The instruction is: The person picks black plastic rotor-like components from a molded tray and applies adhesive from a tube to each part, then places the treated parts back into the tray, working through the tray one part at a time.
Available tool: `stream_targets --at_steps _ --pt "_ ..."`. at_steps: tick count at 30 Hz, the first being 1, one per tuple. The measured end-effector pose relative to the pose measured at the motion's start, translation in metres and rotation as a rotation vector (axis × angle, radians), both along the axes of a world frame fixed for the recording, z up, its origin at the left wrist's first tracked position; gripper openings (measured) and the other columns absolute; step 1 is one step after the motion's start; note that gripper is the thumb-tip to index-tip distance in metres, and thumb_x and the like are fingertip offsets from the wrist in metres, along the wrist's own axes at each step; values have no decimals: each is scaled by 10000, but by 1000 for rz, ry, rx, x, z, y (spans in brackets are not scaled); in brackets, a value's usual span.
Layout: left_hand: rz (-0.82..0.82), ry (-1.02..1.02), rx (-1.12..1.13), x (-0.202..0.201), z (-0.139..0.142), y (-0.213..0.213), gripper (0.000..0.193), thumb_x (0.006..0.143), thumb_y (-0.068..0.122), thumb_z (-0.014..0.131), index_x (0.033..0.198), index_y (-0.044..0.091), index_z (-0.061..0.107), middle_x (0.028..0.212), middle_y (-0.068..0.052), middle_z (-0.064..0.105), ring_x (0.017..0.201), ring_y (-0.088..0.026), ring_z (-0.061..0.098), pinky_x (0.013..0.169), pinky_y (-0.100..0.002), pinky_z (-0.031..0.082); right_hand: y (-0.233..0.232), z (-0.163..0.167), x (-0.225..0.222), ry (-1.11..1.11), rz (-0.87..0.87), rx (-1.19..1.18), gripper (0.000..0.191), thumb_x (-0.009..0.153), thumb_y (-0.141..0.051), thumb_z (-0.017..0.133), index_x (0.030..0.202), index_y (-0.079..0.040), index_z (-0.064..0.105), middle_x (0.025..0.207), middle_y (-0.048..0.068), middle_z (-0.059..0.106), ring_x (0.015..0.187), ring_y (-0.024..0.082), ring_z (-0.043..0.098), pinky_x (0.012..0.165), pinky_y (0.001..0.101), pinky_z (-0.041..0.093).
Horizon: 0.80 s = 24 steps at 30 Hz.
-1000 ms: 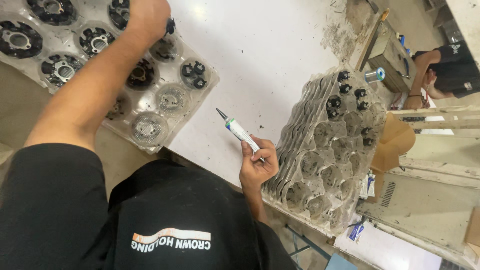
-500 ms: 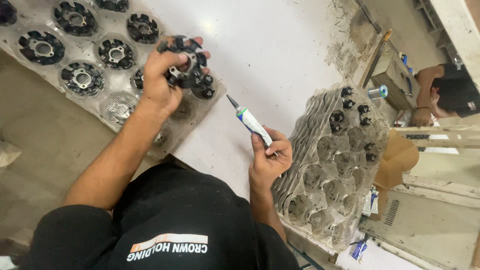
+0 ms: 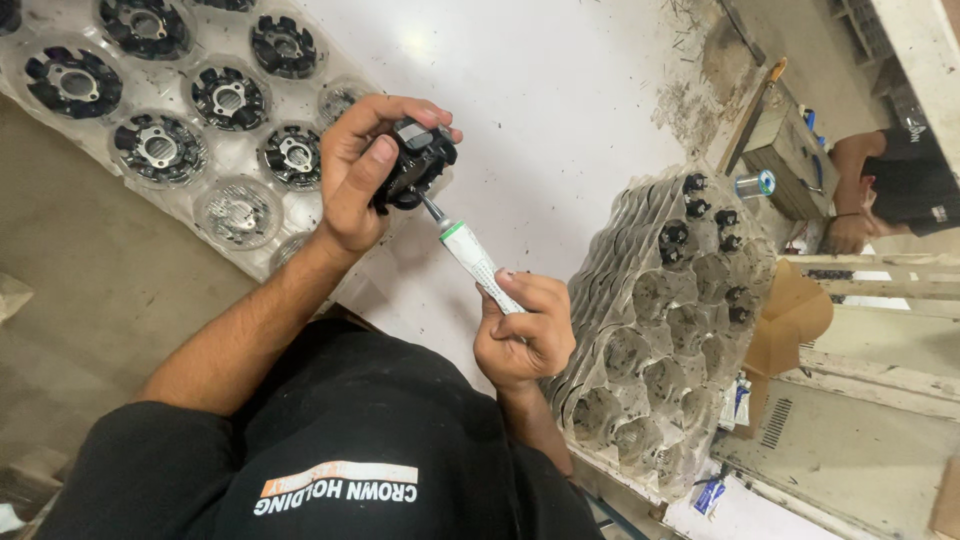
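My left hand [image 3: 355,175] grips a black round part with a toothed rim [image 3: 420,160], lifted above the white table [image 3: 560,100]. My right hand [image 3: 525,335] holds a small white tube with a green collar [image 3: 472,255]. Its thin metal nozzle touches the underside of the black part. To the left lies a clear plastic tray [image 3: 235,210] with several more black round parts [image 3: 160,148] in its pockets; some pockets near my left hand are empty.
A tall stack of clear pocketed trays [image 3: 660,330] stands at the right, a few small black pieces in its top pockets. Beyond it are a wooden box [image 3: 785,150], a wire spool [image 3: 752,184] and another person's arm [image 3: 860,190]. Brown floor lies left.
My left hand took a black part out of the tray and carried it right to the tube's nozzle. My right hand lifted the tube toward it.
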State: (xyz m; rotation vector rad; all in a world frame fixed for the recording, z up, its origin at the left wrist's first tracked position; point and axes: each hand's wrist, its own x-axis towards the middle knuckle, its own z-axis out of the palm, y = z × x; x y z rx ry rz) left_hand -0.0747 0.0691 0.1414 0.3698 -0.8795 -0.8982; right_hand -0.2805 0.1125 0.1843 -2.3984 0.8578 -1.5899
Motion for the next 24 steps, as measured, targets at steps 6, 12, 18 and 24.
stream_targets --at_steps 6,12,18,24 --pt "14 -43 7 -1 3 1 387 1087 298 530 1280 -32 590 1208 -186 665 1146 -251 702 1050 -384 591 0 -3 -1 35 -8 -24 455 761 131 840 729 -93 445 1000 128 721 907 278 715 749 350 588" --pt "2 -28 13 -2 -1 -2 395 1088 316 533 1279 -24 597 1206 -188 671 1140 -255 706 1025 -382 600 -1 -6 -1 44 -23 -52 459 774 107 854 727 -96 444 997 115 725 894 259 712 728 336 581" --pt "-5 -5 32 -5 -4 -4 387 1079 309 531 1275 -19 593 1258 -192 667 1130 -256 711 996 -377 614 -1 -8 -1 56 -22 -57 448 764 110 849 716 -100 457 1003 109 724 893 258 713 718 335 571" --pt "-28 14 39 -5 -5 -4 379 1083 296 526 1280 -20 595 1225 -194 659 1130 -254 702 1007 -376 602 0 -10 -2 57 -25 -60 445 760 127 839 711 -98 458 1013 105 723 890 255 708 712 331 572"
